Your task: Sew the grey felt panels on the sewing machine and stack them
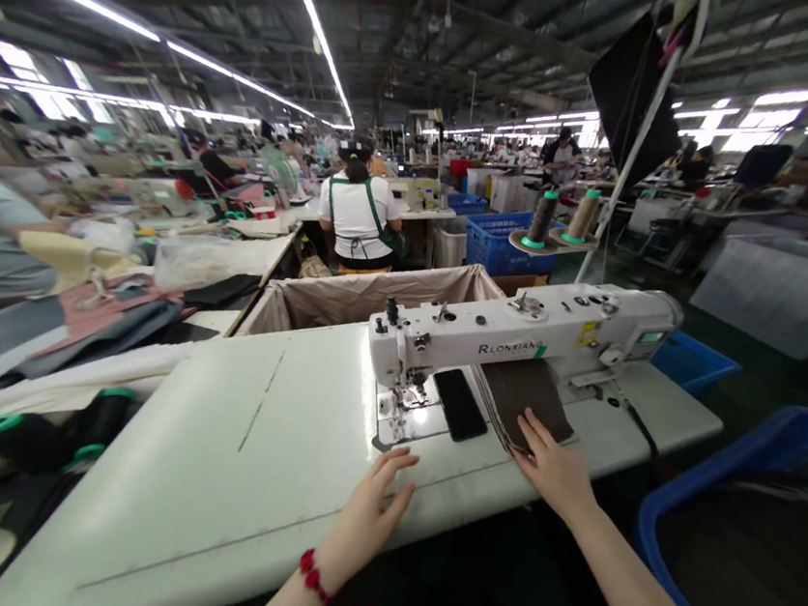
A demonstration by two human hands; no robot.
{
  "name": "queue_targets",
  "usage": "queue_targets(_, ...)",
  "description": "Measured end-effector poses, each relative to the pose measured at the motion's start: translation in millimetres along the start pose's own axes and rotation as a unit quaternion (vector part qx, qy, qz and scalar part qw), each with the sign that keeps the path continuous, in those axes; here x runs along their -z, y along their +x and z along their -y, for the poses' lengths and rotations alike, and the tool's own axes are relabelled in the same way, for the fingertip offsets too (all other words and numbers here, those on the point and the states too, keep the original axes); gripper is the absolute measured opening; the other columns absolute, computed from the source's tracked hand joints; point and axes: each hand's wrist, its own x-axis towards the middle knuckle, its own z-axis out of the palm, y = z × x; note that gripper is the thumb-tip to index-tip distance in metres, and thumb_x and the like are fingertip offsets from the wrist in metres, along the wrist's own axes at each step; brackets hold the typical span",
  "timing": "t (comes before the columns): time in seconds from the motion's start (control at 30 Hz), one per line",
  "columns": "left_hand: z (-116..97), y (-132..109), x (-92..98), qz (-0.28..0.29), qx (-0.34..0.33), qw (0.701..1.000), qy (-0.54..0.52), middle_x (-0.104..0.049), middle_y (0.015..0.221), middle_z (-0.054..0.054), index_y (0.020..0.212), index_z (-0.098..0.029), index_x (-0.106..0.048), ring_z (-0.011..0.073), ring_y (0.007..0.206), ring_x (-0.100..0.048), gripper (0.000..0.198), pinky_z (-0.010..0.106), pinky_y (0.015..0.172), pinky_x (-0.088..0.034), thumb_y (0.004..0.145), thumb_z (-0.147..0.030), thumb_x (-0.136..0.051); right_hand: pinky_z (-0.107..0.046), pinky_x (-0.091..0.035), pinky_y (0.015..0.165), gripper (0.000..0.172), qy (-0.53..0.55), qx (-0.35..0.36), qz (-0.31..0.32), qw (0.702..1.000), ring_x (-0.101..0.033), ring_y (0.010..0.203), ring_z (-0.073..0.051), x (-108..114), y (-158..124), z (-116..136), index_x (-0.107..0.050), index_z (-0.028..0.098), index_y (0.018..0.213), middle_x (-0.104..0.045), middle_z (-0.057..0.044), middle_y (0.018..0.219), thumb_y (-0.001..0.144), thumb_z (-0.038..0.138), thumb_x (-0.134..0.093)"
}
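Observation:
A white sewing machine (516, 340) stands on a white work table (249, 441). A stack of dark brown fabric pieces (521, 394) lies under the machine's arm, next to a small black piece (461, 404) near the needle. My right hand (553, 466) rests flat on the near corner of the brown stack, fingers stretched out. At the table's front edge, just left of the needle plate, my left hand (373, 509) lies open on the bare surface and holds nothing. A red bead bracelet (313, 575) is on my left wrist.
A blue bin (741, 478) with dark material stands at my right. A fabric-lined box (367, 299) sits behind the table. Thread cones (564, 216) stand on a rack behind the machine. Black spools (53, 433) lie at left. Other workers sit ahead and at far left.

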Motion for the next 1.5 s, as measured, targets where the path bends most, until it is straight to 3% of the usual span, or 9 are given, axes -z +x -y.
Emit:
queue_targets(0.13, -22.7, 18.5, -28.2, 0.056, 0.073, 0.968, -0.232, -0.057, 0.128, 0.011, 0.119, -0.023, -0.060, 0.0250, 0.122, -0.053, 0.036, 0.041, 0.107, -0.039, 0.090, -0.043, -0.056, -0.036, -0.051, 0.079, 0.043, 0.085, 0.075, -0.019, 0.993, -0.065, 0.093, -0.023, 15.6, -28.3, 6.9, -0.057, 0.019, 0.127, -0.059, -0.013, 0.130, 0.091, 0.020, -0.033)
queue_targets(0.33, -34.3, 39.3, -47.4, 0.114, 0.181, 0.821, -0.529, -0.065, 0.115, 0.015, 0.131, -0.020, -0.050, 0.0252, 0.100, -0.067, 0.054, 0.039, 0.086, -0.053, 0.089, -0.053, -0.055, -0.026, -0.046, 0.068, 0.022, 0.272, 0.300, 0.112, 0.908, -0.063, 0.074, -0.015, 71.9, -68.0, 90.3, -0.066, 0.025, 0.098, -0.071, -0.006, 0.096, 0.091, 0.030, -0.046)
queue_targets(0.57, 4.1, 3.1, -8.1, 0.014, 0.163, 0.890, -0.425, -0.066, 0.112, 0.011, 0.142, -0.021, -0.034, 0.0260, 0.099, -0.066, 0.066, 0.042, 0.090, -0.052, 0.085, -0.033, -0.064, -0.020, -0.047, 0.071, 0.026, 0.455, 0.314, 0.281, 0.785, -0.067, 0.080, -0.012, 70.8, -64.8, 147.6, -0.068, 0.028, 0.102, -0.072, 0.000, 0.092, 0.094, 0.037, -0.045)
queue_targets(0.67, 27.8, -26.0, 27.0, -0.135, 0.157, 0.965, -0.160, -0.053, 0.134, 0.015, 0.148, -0.022, -0.025, 0.0296, 0.121, -0.054, 0.065, 0.049, 0.103, -0.041, 0.090, -0.031, -0.054, -0.022, -0.049, 0.078, 0.028, 0.434, 0.235, 0.250, 0.833, -0.066, 0.091, -0.014, 47.4, -32.2, 148.4, -0.067, 0.028, 0.106, -0.071, -0.002, 0.103, 0.096, 0.035, -0.042)
queue_targets(0.73, 39.0, -40.3, 42.8, -0.210, 0.127, 0.966, 0.081, -0.037, 0.148, 0.014, 0.150, -0.023, -0.025, 0.0318, 0.136, -0.036, 0.064, 0.053, 0.113, -0.027, 0.091, -0.025, -0.051, -0.024, -0.049, 0.082, 0.029, 0.358, 0.208, 0.181, 0.892, -0.064, 0.101, -0.015, 26.9, -1.3, 152.4, -0.063, 0.026, 0.115, -0.067, -0.003, 0.117, 0.095, 0.026, -0.042)
queue_targets(0.83, 48.4, -49.6, 50.6, -0.123, 0.027, 0.951, 0.283, -0.026, 0.155, 0.007, 0.149, -0.027, -0.028, 0.0285, 0.144, -0.022, 0.059, 0.051, 0.117, -0.015, 0.093, -0.020, -0.045, -0.025, -0.050, 0.080, 0.042, 0.212, 0.197, 0.127, 0.949, -0.062, 0.106, -0.016, -4.1, 44.5, 164.0, -0.051, 0.027, 0.132, -0.054, -0.003, 0.138, 0.091, 0.019, -0.045)
queue_targets(0.97, 53.1, -42.8, 49.7, 0.013, -0.018, 0.949, 0.315, -0.028, 0.155, 0.002, 0.150, -0.032, -0.024, 0.0241, 0.143, -0.026, 0.059, 0.044, 0.118, -0.019, 0.095, -0.031, -0.045, -0.027, -0.051, 0.074, 0.052, 0.145, 0.185, 0.120, 0.964, -0.065, 0.102, -0.019, -31.9, 74.9, 173.8, -0.041, 0.028, 0.140, -0.050, -0.003, 0.142, 0.090, 0.019, -0.046)
queue_targets(1.3, 53.2, 21.1, 55.9, 0.022, -0.041, 0.950, 0.308, -0.041, 0.146, 0.006, 0.144, -0.032, -0.039, 0.0296, 0.135, -0.035, 0.059, 0.048, 0.113, -0.024, 0.088, -0.041, -0.055, -0.030, -0.051, 0.079, 0.043, 0.150, 0.115, 0.085, 0.978, -0.064, 0.104, -0.020, -49.8, 67.7, 168.8, -0.045, 0.024, 0.136, -0.056, -0.004, 0.136, 0.094, 0.025, -0.038)
queue_targets(1.5, 54.6, 37.1, 50.6, 0.060, -0.063, 0.957, 0.277, -0.026, 0.156, 0.003, 0.147, -0.029, -0.033, 0.0279, 0.144, -0.021, 0.066, 0.047, 0.118, -0.012, 0.087, -0.041, -0.056, -0.029, -0.052, 0.074, 0.047, 0.137, 0.128, 0.089, 0.978, -0.064, 0.102, -0.019, -51.3, 70.6, 168.8, -0.043, 0.026, 0.140, -0.050, -0.003, 0.142, 0.093, 0.024, -0.037)
